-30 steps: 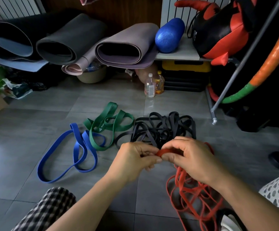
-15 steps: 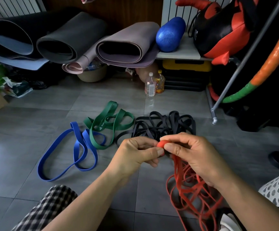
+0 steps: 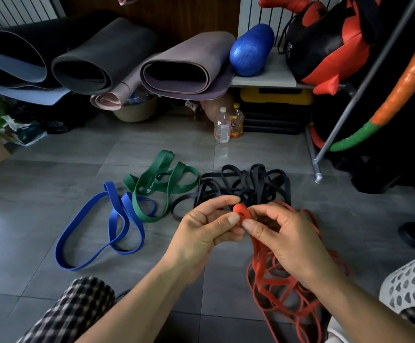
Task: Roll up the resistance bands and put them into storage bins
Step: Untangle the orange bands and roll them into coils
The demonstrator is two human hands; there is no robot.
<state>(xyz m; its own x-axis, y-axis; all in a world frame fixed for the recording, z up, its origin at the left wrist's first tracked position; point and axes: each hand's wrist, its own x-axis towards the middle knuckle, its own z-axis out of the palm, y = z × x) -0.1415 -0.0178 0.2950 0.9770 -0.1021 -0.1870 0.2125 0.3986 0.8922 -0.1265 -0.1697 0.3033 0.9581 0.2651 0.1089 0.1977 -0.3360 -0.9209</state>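
Grip is narrow on both sides: the small started coil of the red resistance band (image 3: 241, 211) is pinched between thumb and fingertips of the left hand (image 3: 201, 233) and the right hand (image 3: 290, 243). It is held above the floor (image 3: 52, 169), probably so the flat strap can be wound tight without slack. The remainder hangs under the right hand into a loose tangle on the tiles. Material reads as thin matte rubber, flat and floppy. Black bands (image 3: 246, 184) are heaped just behind the hands. The wider green band (image 3: 161, 179) and blue band (image 3: 97, 233) are spread in open loops to the left, unrolled. A white perforated container (image 3: 409, 280) is seen at the right edge, possibly a bin.
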